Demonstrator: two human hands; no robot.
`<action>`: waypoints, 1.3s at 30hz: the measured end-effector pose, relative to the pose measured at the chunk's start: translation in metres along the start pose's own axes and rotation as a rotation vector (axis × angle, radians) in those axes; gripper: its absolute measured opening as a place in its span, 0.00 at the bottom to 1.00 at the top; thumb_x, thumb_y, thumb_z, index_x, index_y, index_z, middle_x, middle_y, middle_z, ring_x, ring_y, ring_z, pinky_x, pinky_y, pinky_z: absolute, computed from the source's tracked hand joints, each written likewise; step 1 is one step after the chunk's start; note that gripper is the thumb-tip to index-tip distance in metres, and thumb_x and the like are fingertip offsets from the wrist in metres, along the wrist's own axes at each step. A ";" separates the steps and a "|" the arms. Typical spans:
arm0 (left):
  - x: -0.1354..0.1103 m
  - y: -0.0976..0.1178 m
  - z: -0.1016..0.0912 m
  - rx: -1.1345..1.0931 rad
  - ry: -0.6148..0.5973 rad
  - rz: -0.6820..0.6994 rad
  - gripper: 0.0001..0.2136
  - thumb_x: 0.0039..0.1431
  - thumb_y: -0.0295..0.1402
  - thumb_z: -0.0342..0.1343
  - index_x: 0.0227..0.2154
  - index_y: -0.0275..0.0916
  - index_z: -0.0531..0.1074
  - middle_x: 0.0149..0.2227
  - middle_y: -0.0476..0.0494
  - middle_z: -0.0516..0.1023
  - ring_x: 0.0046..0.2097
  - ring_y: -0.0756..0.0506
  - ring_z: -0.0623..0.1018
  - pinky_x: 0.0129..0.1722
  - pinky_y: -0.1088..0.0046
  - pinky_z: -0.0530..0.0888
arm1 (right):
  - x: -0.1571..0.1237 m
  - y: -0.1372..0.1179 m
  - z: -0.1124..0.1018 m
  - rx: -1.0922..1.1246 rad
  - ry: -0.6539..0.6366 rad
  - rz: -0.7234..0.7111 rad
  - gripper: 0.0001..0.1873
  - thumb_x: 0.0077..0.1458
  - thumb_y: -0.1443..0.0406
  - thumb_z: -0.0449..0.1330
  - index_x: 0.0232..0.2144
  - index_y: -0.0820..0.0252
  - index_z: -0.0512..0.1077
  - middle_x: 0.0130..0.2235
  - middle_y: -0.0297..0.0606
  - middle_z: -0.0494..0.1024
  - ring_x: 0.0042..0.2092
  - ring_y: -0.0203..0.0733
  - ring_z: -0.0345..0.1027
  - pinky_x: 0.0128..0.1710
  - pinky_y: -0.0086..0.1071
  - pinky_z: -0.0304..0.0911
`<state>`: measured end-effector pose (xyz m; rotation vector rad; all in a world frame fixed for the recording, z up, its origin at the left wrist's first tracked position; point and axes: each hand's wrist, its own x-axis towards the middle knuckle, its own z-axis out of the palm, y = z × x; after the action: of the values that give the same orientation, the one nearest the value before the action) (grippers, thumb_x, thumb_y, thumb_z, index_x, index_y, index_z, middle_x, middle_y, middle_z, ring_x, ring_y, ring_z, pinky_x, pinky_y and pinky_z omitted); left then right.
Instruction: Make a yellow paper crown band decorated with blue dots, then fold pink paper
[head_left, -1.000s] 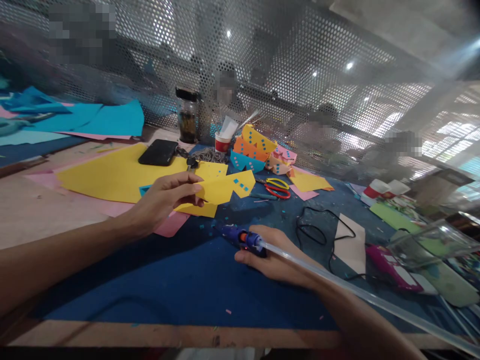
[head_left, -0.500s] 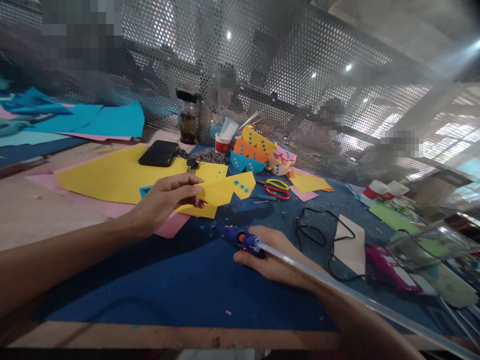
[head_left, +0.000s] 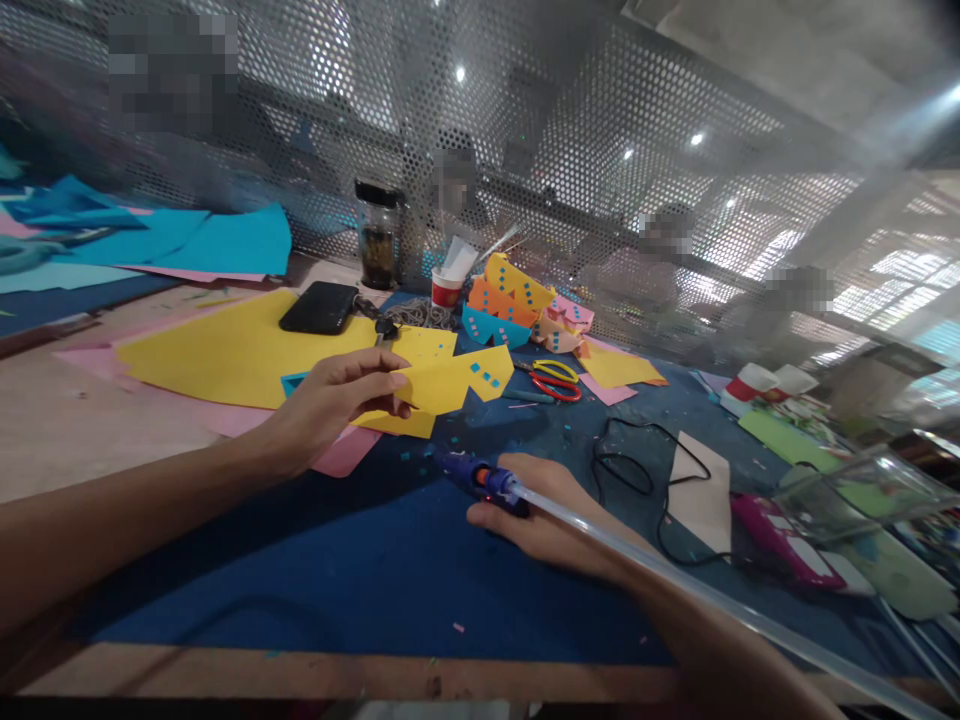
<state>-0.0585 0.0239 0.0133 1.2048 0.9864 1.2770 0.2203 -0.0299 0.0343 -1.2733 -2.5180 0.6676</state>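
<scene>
Pinched in the fingers of my left hand [head_left: 341, 400] is a yellow paper cutout [head_left: 450, 383] with a notched edge and several small blue squares on its right end. My right hand [head_left: 547, 505] is wrapped round a blue glue gun [head_left: 480, 474], whose nozzle points left toward small blue paper squares [head_left: 417, 456] on the blue mat [head_left: 360, 580]. A long clear glue stick [head_left: 645, 553] sticks out of the gun's back and runs over my right forearm. The gun's nozzle is apart from the yellow paper.
Decorated paper cutouts [head_left: 499, 300] stand at the back, near scissors [head_left: 555, 380], a paper cup [head_left: 448, 287] and a lidded jar [head_left: 378, 240]. A black phone [head_left: 319, 307] lies on yellow sheets [head_left: 217, 350]. A black cable [head_left: 660, 500] loops at right by a magenta object [head_left: 787, 540]. People are behind the mesh.
Hardly anything differs. Both hands keep their places and grips, and the whole view has shifted very slightly.
</scene>
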 end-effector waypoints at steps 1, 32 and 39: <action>0.000 0.000 0.000 0.001 0.004 0.001 0.11 0.52 0.38 0.71 0.37 0.40 0.80 0.28 0.51 0.79 0.30 0.48 0.81 0.37 0.70 0.77 | 0.000 0.000 0.000 -0.004 0.000 0.007 0.20 0.62 0.54 0.66 0.27 0.58 0.65 0.30 0.30 0.68 0.33 0.36 0.61 0.34 0.31 0.51; -0.004 0.003 0.003 0.153 -0.059 -0.003 0.13 0.53 0.41 0.69 0.37 0.40 0.78 0.31 0.49 0.81 0.32 0.46 0.81 0.36 0.70 0.79 | -0.010 0.004 0.002 0.092 0.343 -0.327 0.14 0.66 0.59 0.62 0.30 0.58 0.67 0.31 0.34 0.69 0.33 0.38 0.63 0.33 0.33 0.56; -0.007 0.001 0.003 0.198 -0.128 0.028 0.11 0.57 0.42 0.67 0.36 0.40 0.78 0.30 0.49 0.82 0.32 0.48 0.81 0.36 0.74 0.78 | -0.005 0.010 0.013 -0.021 0.439 -0.365 0.12 0.64 0.61 0.64 0.31 0.57 0.65 0.31 0.32 0.69 0.31 0.37 0.62 0.32 0.31 0.54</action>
<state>-0.0559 0.0164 0.0144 1.4386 1.0227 1.1284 0.2246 -0.0324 0.0183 -0.8165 -2.2963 0.2460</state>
